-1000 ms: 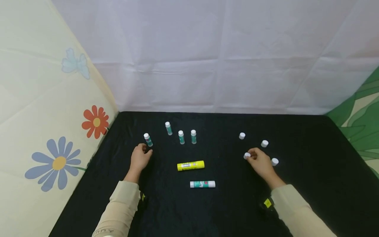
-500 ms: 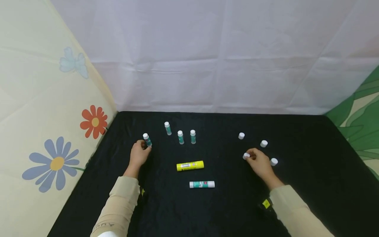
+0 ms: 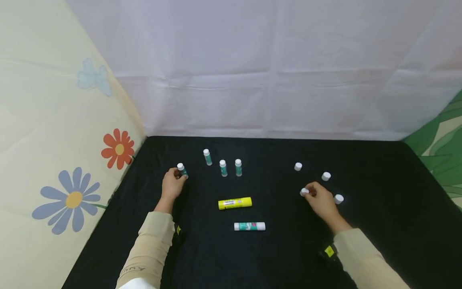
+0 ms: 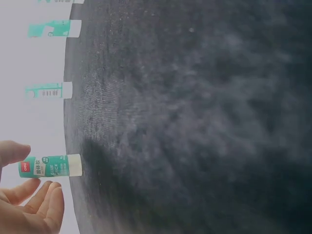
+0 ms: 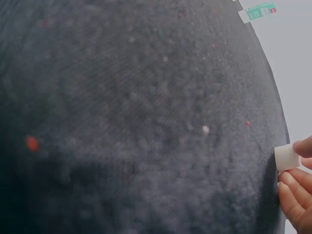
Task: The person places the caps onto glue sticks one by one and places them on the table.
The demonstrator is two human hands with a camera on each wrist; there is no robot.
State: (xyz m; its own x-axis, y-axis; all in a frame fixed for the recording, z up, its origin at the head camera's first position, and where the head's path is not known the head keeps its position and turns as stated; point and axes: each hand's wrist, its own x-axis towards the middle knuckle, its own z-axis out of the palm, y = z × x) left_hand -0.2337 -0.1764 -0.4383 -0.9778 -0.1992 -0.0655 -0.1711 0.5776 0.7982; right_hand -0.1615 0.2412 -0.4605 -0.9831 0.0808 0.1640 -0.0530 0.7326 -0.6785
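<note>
In the head view, my left hand (image 3: 172, 185) is at the leftmost standing glue stick (image 3: 183, 171), which has a green label and a white top. The left wrist view puts the thumb (image 4: 13, 152) on one side of that stick and the curled index finger (image 4: 23, 191) on the other, pinching its upper label, with the white base on the black cloth. Between the thumb and fingers of my right hand (image 3: 321, 200) is a small white cap (image 5: 286, 157), low over the cloth. Three similar glue sticks (image 3: 223, 168) stand to the right of the left hand.
A yellow tube (image 3: 235, 203) and a larger green-and-white glue stick (image 3: 249, 226) lie between the hands on the black tablecloth (image 3: 274, 261). Three more white caps (image 3: 326, 176) sit around the right hand. Behind the table hangs a white cloth backdrop (image 3: 223, 72).
My left hand has moved forward to the leftmost glue stick, and its thumb and fingers have come around it. The right hand keeps its pinch on the cap, nearly still.
</note>
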